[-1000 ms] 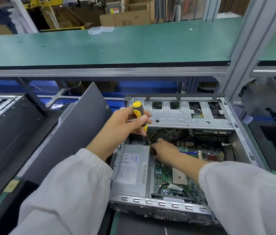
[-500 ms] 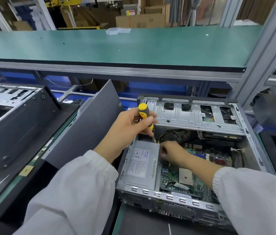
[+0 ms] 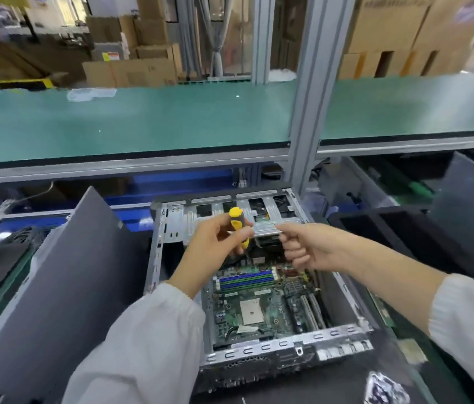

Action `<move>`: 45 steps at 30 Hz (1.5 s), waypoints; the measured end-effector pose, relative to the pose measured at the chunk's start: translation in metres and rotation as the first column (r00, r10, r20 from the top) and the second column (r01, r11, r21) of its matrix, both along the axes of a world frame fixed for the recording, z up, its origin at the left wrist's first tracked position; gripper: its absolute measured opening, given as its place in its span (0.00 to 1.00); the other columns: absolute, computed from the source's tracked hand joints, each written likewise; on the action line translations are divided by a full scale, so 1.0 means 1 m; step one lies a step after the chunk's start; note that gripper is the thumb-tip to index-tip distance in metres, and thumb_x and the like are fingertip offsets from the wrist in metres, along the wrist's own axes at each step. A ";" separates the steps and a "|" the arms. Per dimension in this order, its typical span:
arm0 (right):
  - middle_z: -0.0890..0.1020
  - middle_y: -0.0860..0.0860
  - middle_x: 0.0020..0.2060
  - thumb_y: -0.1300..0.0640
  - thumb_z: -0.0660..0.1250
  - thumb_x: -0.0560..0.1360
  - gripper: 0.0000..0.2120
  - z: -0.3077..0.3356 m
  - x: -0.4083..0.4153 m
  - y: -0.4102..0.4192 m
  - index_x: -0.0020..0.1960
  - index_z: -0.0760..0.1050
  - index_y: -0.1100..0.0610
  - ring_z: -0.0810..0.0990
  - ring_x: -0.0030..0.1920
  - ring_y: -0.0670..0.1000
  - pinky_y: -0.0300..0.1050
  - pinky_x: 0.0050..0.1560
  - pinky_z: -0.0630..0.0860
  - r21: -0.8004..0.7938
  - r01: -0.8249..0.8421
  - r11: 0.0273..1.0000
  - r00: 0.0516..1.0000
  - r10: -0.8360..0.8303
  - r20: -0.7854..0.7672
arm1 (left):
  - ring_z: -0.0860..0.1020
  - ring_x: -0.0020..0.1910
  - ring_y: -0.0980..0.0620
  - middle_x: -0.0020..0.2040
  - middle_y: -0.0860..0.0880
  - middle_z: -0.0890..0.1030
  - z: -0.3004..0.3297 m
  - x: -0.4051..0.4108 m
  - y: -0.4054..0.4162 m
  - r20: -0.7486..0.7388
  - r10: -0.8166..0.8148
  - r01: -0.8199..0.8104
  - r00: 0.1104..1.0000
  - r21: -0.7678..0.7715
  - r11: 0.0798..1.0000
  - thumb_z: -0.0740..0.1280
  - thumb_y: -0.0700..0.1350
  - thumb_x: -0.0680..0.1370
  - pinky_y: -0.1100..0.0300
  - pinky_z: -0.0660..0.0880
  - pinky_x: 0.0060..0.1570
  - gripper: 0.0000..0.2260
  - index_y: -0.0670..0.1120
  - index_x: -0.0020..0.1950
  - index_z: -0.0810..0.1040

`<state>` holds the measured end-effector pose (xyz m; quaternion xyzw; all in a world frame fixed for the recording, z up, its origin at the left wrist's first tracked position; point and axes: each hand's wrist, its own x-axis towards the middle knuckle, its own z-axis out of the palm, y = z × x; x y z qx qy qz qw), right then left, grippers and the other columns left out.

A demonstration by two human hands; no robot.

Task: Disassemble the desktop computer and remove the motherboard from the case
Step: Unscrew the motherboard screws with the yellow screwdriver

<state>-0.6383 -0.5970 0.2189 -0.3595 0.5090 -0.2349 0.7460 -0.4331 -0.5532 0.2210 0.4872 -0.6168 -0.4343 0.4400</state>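
Now left hand (image 3: 215, 243) tight around yellow screwdriver (image 3: 238, 225), right hand (image 3: 303, 246) loosely curled, empty, above green motherboard (image 3: 262, 304).

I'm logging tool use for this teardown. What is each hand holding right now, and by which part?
The left hand grips the screwdriver round its yellow-and-black handle. The right hand has its fingers curled; whether it holds anything cannot be told.

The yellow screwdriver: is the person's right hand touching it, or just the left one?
Apart. The head view shows the left hand gripping the screwdriver, while the right hand sits off to the side with the metal drive bracket visible between them.
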 end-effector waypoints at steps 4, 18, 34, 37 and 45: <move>0.72 0.49 0.28 0.52 0.66 0.77 0.09 0.026 -0.010 0.018 0.43 0.73 0.56 0.66 0.26 0.44 0.34 0.22 0.61 -0.336 -0.070 0.939 0.948 -0.041 -0.314 | 0.79 0.31 0.52 0.36 0.48 0.82 -0.007 -0.016 -0.009 0.097 -0.122 0.124 0.988 -0.018 0.992 0.71 0.42 0.75 0.56 0.78 0.38 0.02 0.45 0.47 0.82; 0.74 0.50 0.37 0.50 0.62 0.79 0.09 -0.015 -0.008 0.007 0.48 0.64 0.55 0.75 0.42 0.55 0.50 0.39 0.72 -0.499 -0.689 0.525 0.432 -0.255 -0.865 | 0.84 0.39 0.51 0.37 0.47 0.84 -0.066 -0.066 -0.045 0.025 -0.250 0.243 0.968 0.159 0.957 0.70 0.32 0.73 0.63 0.79 0.42 0.10 0.48 0.44 0.82; 0.80 0.51 0.42 0.48 0.60 0.79 0.12 -0.069 -0.037 -0.006 0.53 0.74 0.56 0.77 0.44 0.54 0.46 0.38 0.68 -0.610 -0.752 0.252 0.476 -0.433 -0.765 | 0.84 0.45 0.51 0.46 0.49 0.85 -0.102 -0.074 -0.069 0.061 -0.279 0.262 0.958 0.204 0.943 0.70 0.36 0.74 0.61 0.79 0.50 0.10 0.48 0.51 0.82; 0.80 0.51 0.42 0.48 0.60 0.79 0.12 -0.068 -0.037 -0.006 0.52 0.74 0.56 0.77 0.44 0.54 0.45 0.37 0.63 -0.602 -0.760 0.246 0.469 -0.434 -0.769 | 0.84 0.45 0.51 0.47 0.48 0.85 -0.102 -0.074 -0.068 0.088 -0.287 0.264 0.954 0.213 0.941 0.70 0.36 0.75 0.60 0.79 0.51 0.09 0.48 0.51 0.81; 0.80 0.50 0.41 0.47 0.60 0.79 0.12 -0.067 -0.035 -0.005 0.53 0.74 0.55 0.77 0.43 0.54 0.44 0.35 0.62 -0.574 -0.780 0.250 0.441 -0.432 -0.787 | 0.84 0.45 0.52 0.48 0.45 0.84 -0.103 -0.075 -0.066 0.101 -0.292 0.264 0.951 0.229 0.937 0.68 0.34 0.75 0.59 0.79 0.53 0.09 0.44 0.53 0.81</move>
